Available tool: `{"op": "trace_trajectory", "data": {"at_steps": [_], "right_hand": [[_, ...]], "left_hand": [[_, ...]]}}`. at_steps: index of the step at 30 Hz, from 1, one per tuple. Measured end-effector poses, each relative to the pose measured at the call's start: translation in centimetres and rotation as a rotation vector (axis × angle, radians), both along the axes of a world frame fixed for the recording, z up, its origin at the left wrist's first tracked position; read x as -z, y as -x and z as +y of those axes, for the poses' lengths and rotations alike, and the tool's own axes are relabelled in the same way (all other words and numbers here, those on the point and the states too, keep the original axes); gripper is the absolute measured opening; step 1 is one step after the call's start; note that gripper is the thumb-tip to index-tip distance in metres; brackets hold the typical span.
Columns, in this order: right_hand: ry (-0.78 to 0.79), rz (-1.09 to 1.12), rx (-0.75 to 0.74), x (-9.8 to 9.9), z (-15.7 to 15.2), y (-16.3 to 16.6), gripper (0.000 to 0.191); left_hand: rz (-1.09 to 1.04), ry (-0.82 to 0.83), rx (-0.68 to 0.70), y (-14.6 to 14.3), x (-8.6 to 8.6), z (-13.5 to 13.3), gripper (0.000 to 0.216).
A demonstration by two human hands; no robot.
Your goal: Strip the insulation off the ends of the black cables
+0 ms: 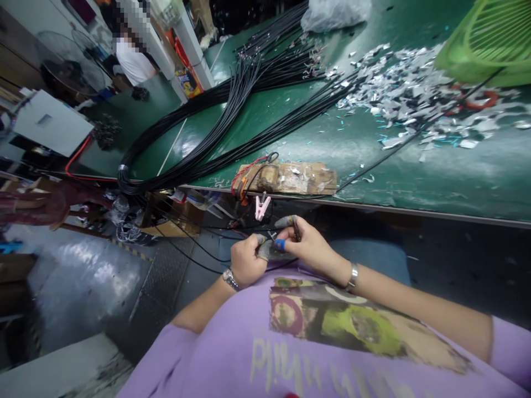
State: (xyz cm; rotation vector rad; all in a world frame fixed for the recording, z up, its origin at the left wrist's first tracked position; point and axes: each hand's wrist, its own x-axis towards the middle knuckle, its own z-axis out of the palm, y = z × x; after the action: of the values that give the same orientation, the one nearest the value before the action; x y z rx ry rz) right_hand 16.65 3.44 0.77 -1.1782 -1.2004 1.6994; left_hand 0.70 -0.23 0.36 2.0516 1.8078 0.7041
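My left hand (249,260) is closed in a pinch on a black cable (213,257), just in front of the purple shirt. Grey covers wrap its thumb and forefinger. Right beside it, my right hand (311,246) has its fingers curled together, with a grey cover on one finger and blue tape on another. A small dark object (297,231) shows within the right fingers; its kind is unclear. Between the hands, a pale, thin cable end (271,235) is partly hidden by fingertips. A pink clip (262,207) hangs at the bench edge just beyond.
On the green bench (269,124) lie a wooden block (307,178), a long bundle of black cables (186,166), and scattered foil scraps (398,83). A green plastic basket (489,44) stands at the right, a plastic bag (336,14) at the back. Another person (133,61) is at the far left.
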Motion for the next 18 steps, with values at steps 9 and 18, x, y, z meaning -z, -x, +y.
{"op": "trace_trajectory", "data": {"at_steps": [9, 18], "right_hand": [[-0.378, -0.293, -0.018, -1.3, -0.3, -1.1, 0.012], [-0.653, -0.431, -0.112, 0.0, 0.2, -2.3, 0.027]], "left_hand": [[-0.062, 0.120, 0.018, -0.2, 0.2, 0.3, 0.007], [-0.535, 0.318, -0.086, -0.3, 0.1, 0.5, 0.014]]}}
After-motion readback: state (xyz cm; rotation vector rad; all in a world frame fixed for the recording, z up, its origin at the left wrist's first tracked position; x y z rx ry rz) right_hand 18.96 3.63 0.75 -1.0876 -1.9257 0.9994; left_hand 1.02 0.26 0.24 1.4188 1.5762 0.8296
